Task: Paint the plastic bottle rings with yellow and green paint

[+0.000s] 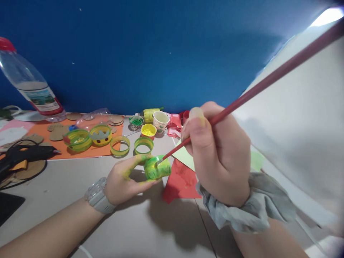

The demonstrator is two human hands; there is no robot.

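Note:
My left hand (126, 175), with yellow-green paint on its thumb, holds a small cylindrical piece (161, 171) coated in green and yellow paint. It looks like a cut bottle top, but I cannot be sure. My right hand (215, 154) grips a paintbrush (185, 142) with a long red handle. The brush tip touches the painted side of the piece. Just beyond are two painted rings (120, 146), a cup of yellow paint (148, 131) and a cup of green paint (136, 122).
A red-capped plastic bottle (40, 95) and a black glue gun (32, 152) are at left. Cardboard pieces and painted containers (77, 140) lie on orange paper (88, 154). A paper cup (160, 121) stands near the blue wall (161, 53). Red paper (185, 182) lies between my hands.

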